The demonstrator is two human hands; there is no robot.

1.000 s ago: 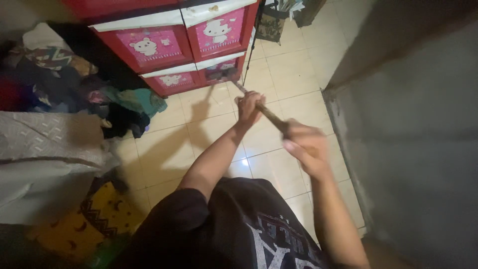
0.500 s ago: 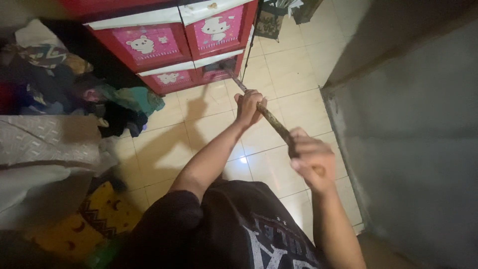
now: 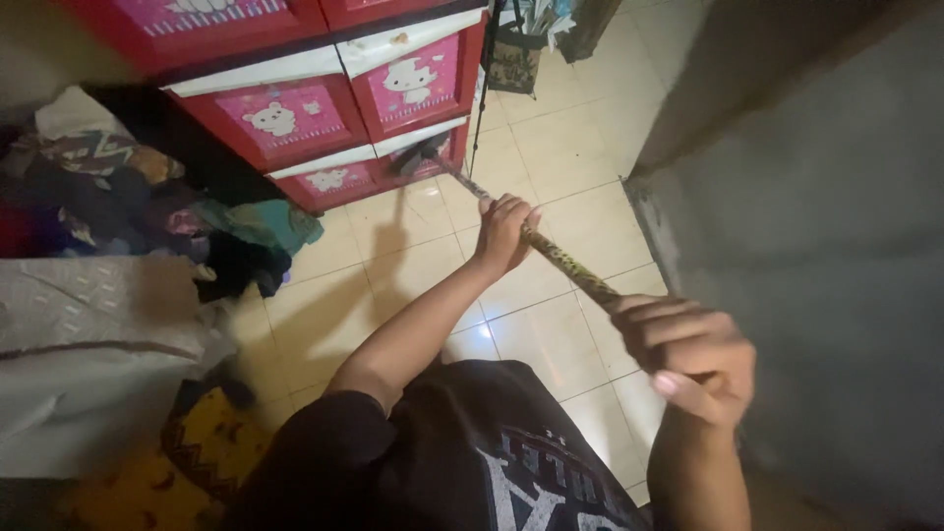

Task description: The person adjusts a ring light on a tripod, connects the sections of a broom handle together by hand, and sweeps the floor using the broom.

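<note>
My left hand grips a long patterned broom handle partway down its length. Its upper end is held in my right hand, close to my body. The dark broom head reaches the floor at the foot of a red and pink plastic drawer cabinet with cartoon pictures. The handle slants from lower right up to the cabinet over cream floor tiles.
A heap of mixed clothes lies left of the cabinet. A pale mattress or cushion and a yellow patterned cloth lie at lower left. A grey wall rises on the right. A dark bag stands beyond the cabinet.
My right hand has pulled back toward my body along the handle. The view has tilted down slightly; the broom head stays at the cabinet's base.
</note>
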